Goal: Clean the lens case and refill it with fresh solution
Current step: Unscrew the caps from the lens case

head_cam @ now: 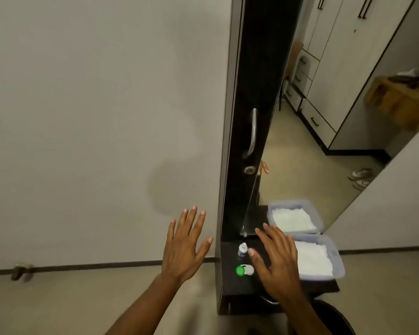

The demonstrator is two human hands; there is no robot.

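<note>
A lens case [244,270] with one green cap and one white cap lies on a small black shelf [230,281]. Just behind it stands a small white solution bottle [242,249] with a dark label. My right hand [277,263] hovers over the shelf with fingers spread, its thumb close to the bottle and the case, holding nothing. My left hand [185,247] is raised left of the shelf, in front of the wall, fingers straight and spread, empty.
A clear plastic tub [338,264] with white tissue inside sits on the shelf's right side. Behind it a tall mirror [324,131] reflects the tub, wardrobes and floor. A black cabinet door with a metal handle [252,134] rises behind the shelf. A plain wall lies left.
</note>
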